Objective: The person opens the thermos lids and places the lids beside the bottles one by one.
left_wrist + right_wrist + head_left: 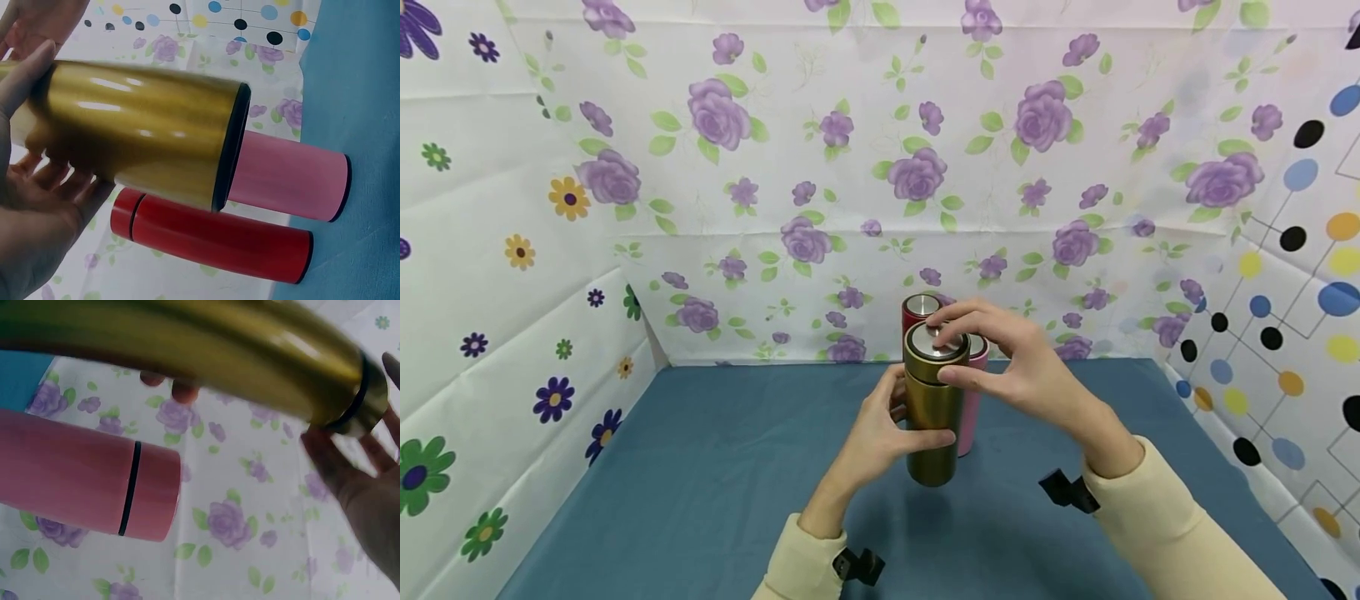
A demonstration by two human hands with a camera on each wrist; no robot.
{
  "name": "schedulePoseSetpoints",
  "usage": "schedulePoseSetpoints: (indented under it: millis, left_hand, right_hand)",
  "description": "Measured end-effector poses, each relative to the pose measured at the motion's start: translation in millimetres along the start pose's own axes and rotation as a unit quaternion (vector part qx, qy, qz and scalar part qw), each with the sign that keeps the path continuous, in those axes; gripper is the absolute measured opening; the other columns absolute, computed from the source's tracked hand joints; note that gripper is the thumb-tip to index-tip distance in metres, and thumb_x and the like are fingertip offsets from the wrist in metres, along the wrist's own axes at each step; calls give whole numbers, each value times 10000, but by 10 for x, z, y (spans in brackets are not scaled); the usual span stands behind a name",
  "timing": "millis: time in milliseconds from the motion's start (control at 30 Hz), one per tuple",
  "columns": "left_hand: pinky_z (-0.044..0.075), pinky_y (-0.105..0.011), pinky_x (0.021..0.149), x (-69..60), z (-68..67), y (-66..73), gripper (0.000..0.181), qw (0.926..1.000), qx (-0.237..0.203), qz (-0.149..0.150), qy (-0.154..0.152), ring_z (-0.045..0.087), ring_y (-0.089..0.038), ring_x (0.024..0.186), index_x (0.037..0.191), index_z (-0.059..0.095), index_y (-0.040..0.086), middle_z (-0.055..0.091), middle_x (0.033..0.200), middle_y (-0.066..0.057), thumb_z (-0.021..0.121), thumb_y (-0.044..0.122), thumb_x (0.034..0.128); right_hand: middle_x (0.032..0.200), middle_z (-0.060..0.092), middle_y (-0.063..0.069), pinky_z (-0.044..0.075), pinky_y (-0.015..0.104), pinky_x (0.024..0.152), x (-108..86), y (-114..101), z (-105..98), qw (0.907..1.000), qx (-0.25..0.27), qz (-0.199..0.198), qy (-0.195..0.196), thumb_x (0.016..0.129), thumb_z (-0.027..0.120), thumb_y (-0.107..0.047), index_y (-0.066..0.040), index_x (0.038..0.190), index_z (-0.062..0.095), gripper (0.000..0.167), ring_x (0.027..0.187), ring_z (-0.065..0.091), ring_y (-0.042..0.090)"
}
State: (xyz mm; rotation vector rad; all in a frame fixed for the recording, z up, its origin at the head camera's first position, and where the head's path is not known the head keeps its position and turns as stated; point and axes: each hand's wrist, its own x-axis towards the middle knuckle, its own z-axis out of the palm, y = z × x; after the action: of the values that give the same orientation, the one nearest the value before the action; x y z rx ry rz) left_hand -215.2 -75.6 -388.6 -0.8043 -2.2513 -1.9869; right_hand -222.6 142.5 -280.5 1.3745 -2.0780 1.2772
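Note:
A gold thermos flask (934, 412) is held upright above the table by my left hand (876, 433), which grips its body with the thumb across the front. My right hand (1026, 367) is at the top, its thumb and curved fingers around the gold lid (372, 403). The lid sits on the flask, with a silver disc on top. Behind it stand a pink thermos flask (290, 175) and a red thermos flask (219, 237), both lidded. In the head view the gold flask hides much of both.
Blue cloth (737, 467) covers the table. At the back hangs a white sheet with purple roses (805, 242), close behind the flasks. Patterned sheets also close off the left and right sides. Each sleeve cuff carries a small black camera (1067, 492).

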Motion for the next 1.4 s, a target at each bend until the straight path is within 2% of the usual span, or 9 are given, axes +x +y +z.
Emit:
schedulePoseSetpoints:
  millis: [133,300,567,733,833,933,1033,1200,1400]
  left_hand:
    - [458,-516,1096,2,16,-7,771,9998,96,-3,185,605,-188,1226,1477,456,290,621,1364,21,899,280,846]
    - [449,-523,1107,2,18,-18,768,9996,143,11,243,600,-184,1232,1477,455,290,617,1363,19,897,264,849]
    - [449,-529,1100,8,-3,-21,789,9999,72,43,69,600,-199,1243,1490,446,289,615,1376,13,900,276,845]
    - [447,-534,1093,9,-34,-16,804,9998,-96,-21,-188,605,-202,1238,1494,438,287,635,1362,6,902,275,837]
    - [449,-531,1093,8,-41,-9,810,9996,-123,-72,-246,606,-196,1243,1496,437,298,640,1362,11,903,286,834]
    - [452,-529,1091,9,-35,-12,813,9998,-87,-60,-153,603,-200,1245,1502,433,290,632,1370,6,901,286,838]
    - [454,-524,1093,8,-21,-19,797,10000,-32,-26,38,599,-201,1240,1494,435,273,619,1374,5,897,271,844]
    - [449,-526,1100,8,6,-18,759,9994,36,2,333,599,-195,1219,1458,457,255,622,1359,12,901,249,842]
    - [425,-550,1126,0,10,-11,771,9992,158,-60,354,586,-190,1249,1469,457,263,610,1371,16,904,259,840]
  right_hand:
    - [1283,666,68,518,280,984,8,-24,127,9959,-761,-159,469,814,870,14,-109,1120,732,358,1160,640,200]
    - [1249,674,70,523,276,972,14,-45,181,9937,-889,-133,668,796,865,50,-95,1084,736,348,1145,645,215]
    - [1265,671,45,519,302,965,32,-75,84,9983,-476,56,318,828,858,10,-140,1083,731,322,1178,623,180]
    - [1327,644,46,541,316,973,45,-43,-32,9991,245,248,-239,887,807,13,-155,1125,720,304,1240,607,209]
    - [1357,630,47,547,329,982,50,-20,-74,9972,518,351,-412,907,789,6,-153,1147,715,298,1286,589,224]
    - [1360,635,51,544,323,977,51,-7,-56,9987,297,231,-344,900,798,2,-144,1150,717,300,1286,588,219]
    - [1353,639,57,530,308,981,44,-3,14,9998,-153,53,-62,864,827,15,-136,1144,720,336,1256,600,206]
    - [1326,637,67,516,283,989,19,-23,153,9958,-811,-60,421,824,862,7,-114,1135,719,363,1193,624,205]
    - [1311,638,55,506,294,1010,16,-60,159,9959,-780,101,446,838,851,-6,-121,1105,715,321,1234,606,207]
